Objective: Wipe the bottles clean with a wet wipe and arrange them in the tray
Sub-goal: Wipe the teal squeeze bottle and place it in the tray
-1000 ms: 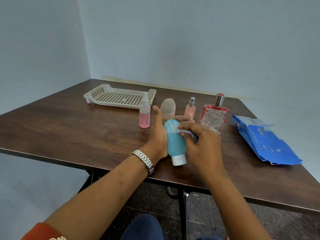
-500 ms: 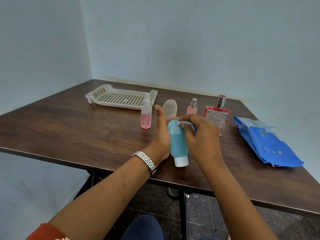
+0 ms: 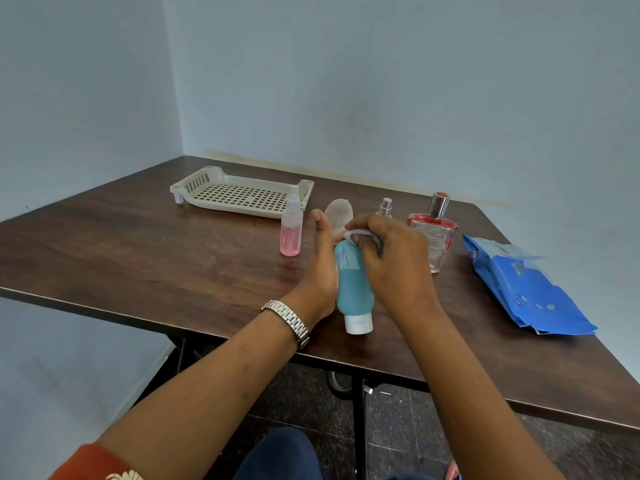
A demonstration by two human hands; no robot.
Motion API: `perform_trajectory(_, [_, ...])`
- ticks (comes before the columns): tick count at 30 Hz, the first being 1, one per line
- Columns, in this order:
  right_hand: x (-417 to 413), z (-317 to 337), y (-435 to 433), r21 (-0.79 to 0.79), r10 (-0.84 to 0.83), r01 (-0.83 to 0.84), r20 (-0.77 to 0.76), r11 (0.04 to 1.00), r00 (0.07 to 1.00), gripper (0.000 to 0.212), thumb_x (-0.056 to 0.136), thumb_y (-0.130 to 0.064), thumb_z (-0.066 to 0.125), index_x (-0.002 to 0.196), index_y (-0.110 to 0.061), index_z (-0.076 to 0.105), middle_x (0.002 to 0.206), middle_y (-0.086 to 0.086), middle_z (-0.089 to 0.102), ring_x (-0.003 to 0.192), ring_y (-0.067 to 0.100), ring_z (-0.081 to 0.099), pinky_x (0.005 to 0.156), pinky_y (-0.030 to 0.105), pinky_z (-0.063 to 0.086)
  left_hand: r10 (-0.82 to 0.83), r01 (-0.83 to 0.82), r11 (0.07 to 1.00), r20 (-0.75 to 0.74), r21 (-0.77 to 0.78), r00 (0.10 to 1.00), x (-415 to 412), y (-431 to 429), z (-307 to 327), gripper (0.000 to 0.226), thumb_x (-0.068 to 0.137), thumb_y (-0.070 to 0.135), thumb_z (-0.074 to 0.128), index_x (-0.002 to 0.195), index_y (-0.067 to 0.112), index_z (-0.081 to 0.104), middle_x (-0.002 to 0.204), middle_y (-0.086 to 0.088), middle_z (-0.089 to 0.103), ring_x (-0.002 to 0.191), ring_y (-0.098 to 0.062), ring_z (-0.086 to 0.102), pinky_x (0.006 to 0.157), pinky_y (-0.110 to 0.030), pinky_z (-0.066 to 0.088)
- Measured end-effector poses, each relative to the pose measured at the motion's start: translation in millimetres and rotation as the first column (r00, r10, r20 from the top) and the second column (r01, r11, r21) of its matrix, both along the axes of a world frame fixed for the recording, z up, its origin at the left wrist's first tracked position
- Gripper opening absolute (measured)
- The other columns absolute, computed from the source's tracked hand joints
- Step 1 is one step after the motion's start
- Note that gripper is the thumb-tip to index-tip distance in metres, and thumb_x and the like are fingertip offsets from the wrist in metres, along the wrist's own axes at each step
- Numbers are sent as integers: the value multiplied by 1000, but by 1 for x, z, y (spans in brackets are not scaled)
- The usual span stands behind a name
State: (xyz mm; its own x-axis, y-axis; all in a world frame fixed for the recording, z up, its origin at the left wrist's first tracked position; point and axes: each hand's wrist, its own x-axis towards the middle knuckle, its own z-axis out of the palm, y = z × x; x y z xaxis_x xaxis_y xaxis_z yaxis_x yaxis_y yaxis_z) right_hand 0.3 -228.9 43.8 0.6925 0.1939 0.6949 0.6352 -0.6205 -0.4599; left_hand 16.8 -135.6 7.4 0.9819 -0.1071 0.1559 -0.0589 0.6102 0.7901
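Note:
My left hand [image 3: 320, 268] holds a teal squeeze bottle [image 3: 351, 285] with a white cap pointing toward me, just above the table. My right hand [image 3: 391, 261] grips a pale wet wipe [image 3: 360, 234] and presses it on the bottle's far end. Behind stand a small pink spray bottle [image 3: 291, 230], a clear rounded bottle [image 3: 339, 211], a small perfume bottle [image 3: 385, 206] mostly hidden by my right hand, and a red-trimmed glass perfume bottle [image 3: 433, 233]. The cream slotted tray [image 3: 239, 195] lies at the far left with nothing in it.
A blue wet-wipe pack [image 3: 519, 285] lies on the right side of the dark wooden table [image 3: 138, 251]. Walls close off the far and left sides. The table's near edge runs just under my wrists.
My right hand has slid the wipe from the bottle's side up over its far end. The left hand keeps holding the bottle in place.

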Motion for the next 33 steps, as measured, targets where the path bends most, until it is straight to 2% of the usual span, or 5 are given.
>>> perform_trajectory(12, [-9, 2, -9, -83, -56, 56, 3, 995, 998, 19, 87, -6, 58, 99, -14, 70, 94, -2, 69, 80, 3, 54, 68, 3, 37, -28, 27, 999, 26, 34, 999, -3, 0, 3, 86, 76, 79, 14, 58, 17, 70, 60, -2, 64, 58, -13, 63, 58, -22, 51])
perform_trajectory(22, [-16, 5, 13, -208, 38, -33, 22, 978, 999, 17, 88, -12, 56, 104, -15, 53, 89, 8, 63, 81, 21, 59, 71, 34, 49, 53, -53, 999, 60, -9, 997, -1, 0, -1, 83, 96, 55, 4, 60, 25, 72, 63, 5, 68, 65, -5, 67, 61, -20, 54])
perform_trajectory(25, [-7, 14, 10, -171, 10, -8, 10, 985, 1000, 28, 86, -12, 60, 111, -15, 46, 89, 8, 65, 80, 20, 61, 71, 34, 52, 30, -28, 999, 93, -22, 995, -3, -2, 2, 69, 75, 74, 31, 81, 15, 66, 65, 1, 70, 64, -9, 69, 58, -20, 55])
perform_trajectory(28, [-9, 14, 13, -145, 10, -10, -2, 989, 1000, 28, 86, -12, 60, 109, -14, 44, 88, 8, 64, 78, 20, 60, 70, 36, 52, 39, -43, 999, 156, 25, 987, -4, -1, 1, 67, 46, 78, 54, 74, 20, 75, 71, 0, 71, 69, -11, 70, 61, -22, 56])
perform_trajectory(33, [-26, 1, 15, -147, 105, -100, 25, 984, 994, 18, 88, -13, 56, 102, -13, 45, 82, 7, 61, 76, 20, 58, 65, 37, 50, 24, -33, 998, 161, 52, 987, -3, 3, 0, 67, 68, 76, 30, 68, 23, 70, 66, 3, 67, 66, -7, 66, 60, -20, 53])
